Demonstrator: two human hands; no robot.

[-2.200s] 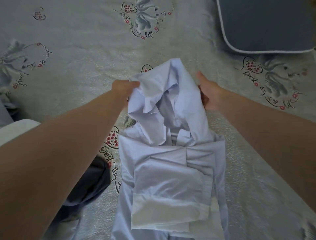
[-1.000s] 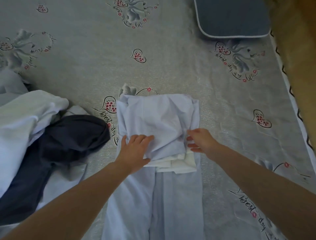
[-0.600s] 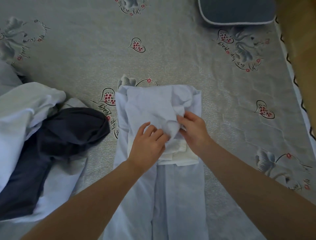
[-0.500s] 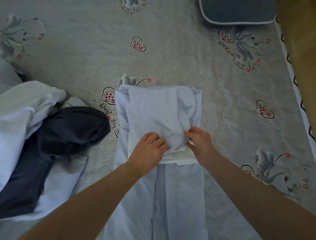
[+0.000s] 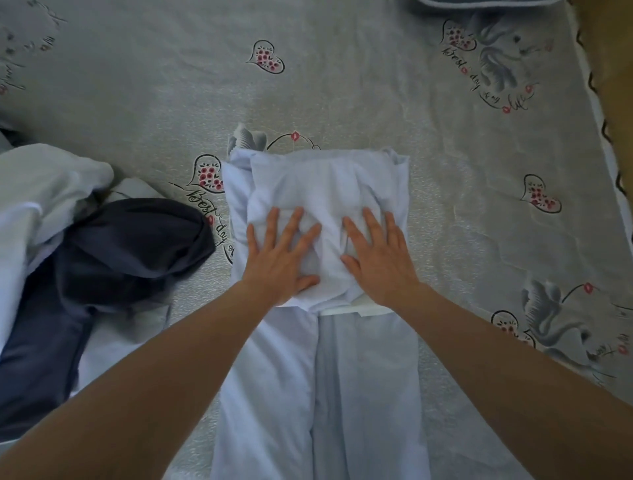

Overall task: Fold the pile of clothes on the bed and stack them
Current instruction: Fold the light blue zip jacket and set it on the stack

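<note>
A pale blue shirt (image 5: pixel 322 181) lies in the middle of the bed, its top part folded down over itself and its lower part (image 5: pixel 342 394) stretching toward me. My left hand (image 5: pixel 282 255) lies flat on the left of the folded part, fingers spread and straight. My right hand (image 5: pixel 376 255) presses flat on the right of the fold, fingers straight too. A white layer peeks out under the fold's near edge. The unfolded pile at the left holds a dark navy garment (image 5: pixel 113 260) and a white garment (image 5: pixel 37 198).
The grey bedsheet (image 5: pixel 342 85) with heart and swan prints spreads all round. A dark blue pillow (image 5: pixel 486 2) shows at the top edge. The bed's right edge (image 5: pixel 596 102) runs beside a wooden surface.
My hands folded the shirt's top down onto the bed, pinched and tugged the fold's near edge, then let go and now lie flat and spread on the fold.
</note>
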